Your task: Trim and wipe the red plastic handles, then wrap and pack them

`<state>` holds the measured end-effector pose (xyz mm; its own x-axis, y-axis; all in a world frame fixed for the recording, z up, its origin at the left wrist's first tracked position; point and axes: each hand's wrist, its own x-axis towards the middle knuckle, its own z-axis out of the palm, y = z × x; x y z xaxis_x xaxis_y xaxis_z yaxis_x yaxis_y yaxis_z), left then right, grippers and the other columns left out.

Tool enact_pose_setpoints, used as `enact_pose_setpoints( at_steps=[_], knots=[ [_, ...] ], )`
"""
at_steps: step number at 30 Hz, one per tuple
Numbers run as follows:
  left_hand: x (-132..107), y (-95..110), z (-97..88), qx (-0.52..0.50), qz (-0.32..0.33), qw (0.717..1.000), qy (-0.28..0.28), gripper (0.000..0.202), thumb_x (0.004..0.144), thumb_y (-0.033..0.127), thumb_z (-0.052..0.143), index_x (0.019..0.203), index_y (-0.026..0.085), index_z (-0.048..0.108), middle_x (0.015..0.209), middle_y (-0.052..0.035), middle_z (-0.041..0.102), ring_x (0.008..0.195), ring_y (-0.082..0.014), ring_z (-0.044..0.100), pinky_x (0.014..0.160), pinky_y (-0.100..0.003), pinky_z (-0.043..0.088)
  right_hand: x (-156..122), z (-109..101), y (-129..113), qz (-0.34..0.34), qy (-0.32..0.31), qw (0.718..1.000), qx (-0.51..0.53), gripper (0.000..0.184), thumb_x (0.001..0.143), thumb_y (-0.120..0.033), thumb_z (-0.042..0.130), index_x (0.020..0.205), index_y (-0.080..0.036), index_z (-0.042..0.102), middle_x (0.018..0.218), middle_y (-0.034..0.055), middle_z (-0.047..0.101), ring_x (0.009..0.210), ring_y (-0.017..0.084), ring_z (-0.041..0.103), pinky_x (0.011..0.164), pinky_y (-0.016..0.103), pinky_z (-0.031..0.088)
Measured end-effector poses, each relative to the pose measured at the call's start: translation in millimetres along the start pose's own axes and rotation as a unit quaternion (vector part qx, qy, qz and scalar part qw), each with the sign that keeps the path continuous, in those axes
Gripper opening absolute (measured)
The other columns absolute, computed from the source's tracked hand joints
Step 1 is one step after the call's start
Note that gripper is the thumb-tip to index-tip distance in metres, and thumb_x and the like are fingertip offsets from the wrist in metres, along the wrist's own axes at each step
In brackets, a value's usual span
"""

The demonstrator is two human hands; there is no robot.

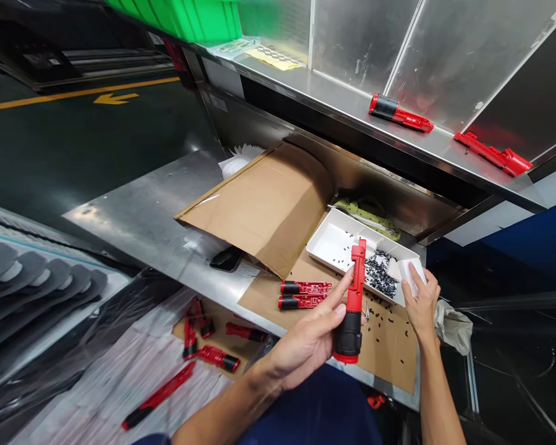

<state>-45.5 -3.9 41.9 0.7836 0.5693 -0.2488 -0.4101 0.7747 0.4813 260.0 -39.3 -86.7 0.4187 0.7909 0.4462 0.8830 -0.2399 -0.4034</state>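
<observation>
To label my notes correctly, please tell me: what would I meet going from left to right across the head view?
grey stacked pads → black object → two red parts lying flat → red handle held in the left hand → right hand at the white tray

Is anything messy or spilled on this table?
Yes. Little black screws lie scattered on the cardboard sheet just outside the white tray, by the right hand, while most sit piled inside the tray. They look spilled. The left hand holds a red tool nearby.
</observation>
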Motion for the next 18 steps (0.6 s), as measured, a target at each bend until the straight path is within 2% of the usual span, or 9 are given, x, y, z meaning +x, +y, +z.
enact_pose_setpoints(
  at_steps=[3,6,8,9,11,13,15,16,18],
  knots=[
    [-1,2,3.2,0.006,0.001,1.0,0.005,0.085,0.089,0.03,0.068,0.156,0.037,0.017,0.113,-0.0018,0.068,0.095,-0.0139,0.061,0.085,-0.025,0.045,20,2,3,-0.014,0.001,1.0,-0.013,0.051,0.096,-0.048,0.041,0.138,-0.023,0.057,0.136,0.0149,0.042,0.124,0.031,0.042,0.104,0.052,0.035],
    [5,2,-1.1,0.049,0.009,0.999,0.008,0.079,0.091,0.035,0.064,0.156,0.037,0.019,0.122,-0.003,0.066,0.097,-0.0147,0.061,0.087,-0.025,0.045,32,14,5,-0.02,-0.019,0.999,-0.032,0.052,0.096,-0.048,0.042,0.141,-0.026,0.053,0.141,0.0155,0.039,0.128,0.033,0.04,0.104,0.056,0.035],
    [12,-4,-15.1,0.151,0.029,0.988,0.013,0.073,0.093,0.041,0.059,0.156,0.035,0.022,0.131,-0.0052,0.062,0.104,-0.0178,0.061,0.094,-0.03,0.045,32,25,6,-0.025,-0.049,0.997,-0.047,0.055,0.094,-0.053,0.045,0.143,-0.029,0.05,0.145,0.0165,0.036,0.132,0.038,0.036,0.101,0.064,0.034],
    [16,-9,-26.7,0.227,0.046,0.973,0.019,0.071,0.094,0.044,0.057,0.156,0.033,0.024,0.136,-0.0064,0.059,0.109,-0.0203,0.06,0.101,-0.033,0.042,28,29,6,-0.028,-0.064,0.996,-0.053,0.058,0.092,-0.056,0.047,0.144,-0.029,0.048,0.147,0.0177,0.035,0.134,0.041,0.034,0.1,0.069,0.033],
    [20,-24,-58.7,0.408,0.089,0.908,0.038,0.069,0.093,0.045,0.057,0.155,0.029,0.03,0.143,-0.008,0.054,0.126,-0.0248,0.051,0.116,-0.039,0.029,16,35,6,-0.029,-0.081,0.994,-0.064,0.064,0.092,-0.059,0.047,0.146,-0.026,0.045,0.148,0.0211,0.033,0.137,0.045,0.029,0.098,0.075,0.029],
    [19,-43,-99.7,0.547,0.104,0.83,0.042,0.065,0.095,0.043,0.052,0.155,0.027,0.032,0.151,-0.01,0.048,0.138,-0.0285,0.041,0.12,-0.044,0.024,-3,35,7,-0.023,-0.073,0.995,-0.067,0.064,0.095,-0.057,0.041,0.148,-0.022,0.042,0.148,0.0231,0.032,0.138,0.044,0.028,0.099,0.073,0.03],
    [13,-62,-143.3,0.641,0.101,0.76,0.026,0.062,0.097,0.039,0.048,0.155,0.027,0.031,0.146,-0.0119,0.053,0.134,-0.029,0.047,0.115,-0.045,0.034,-25,29,8,-0.014,-0.05,0.997,-0.053,0.062,0.097,-0.055,0.039,0.149,-0.021,0.04,0.147,0.0222,0.034,0.138,0.041,0.031,0.101,0.067,0.034],
    [9,-71,-163.8,0.683,0.103,0.722,0.035,0.06,0.097,0.037,0.046,0.154,0.026,0.034,0.137,-0.0123,0.061,0.125,-0.029,0.055,0.11,-0.044,0.041,-36,25,8,-0.01,-0.038,0.998,-0.041,0.061,0.097,-0.054,0.04,0.149,-0.022,0.04,0.145,0.0213,0.035,0.137,0.04,0.033,0.102,0.064,0.036],
    [4,-83,-198.2,0.755,0.107,0.644,0.051,0.054,0.097,0.033,0.044,0.151,0.025,0.041,0.128,-0.0121,0.067,0.115,-0.0284,0.061,0.104,-0.043,0.046,-57,17,7,0.004,-0.021,1.0,-0.014,0.058,0.097,-0.052,0.043,0.148,-0.024,0.041,0.143,0.0194,0.037,0.135,0.038,0.036,0.102,0.06,0.039]
  ],
)
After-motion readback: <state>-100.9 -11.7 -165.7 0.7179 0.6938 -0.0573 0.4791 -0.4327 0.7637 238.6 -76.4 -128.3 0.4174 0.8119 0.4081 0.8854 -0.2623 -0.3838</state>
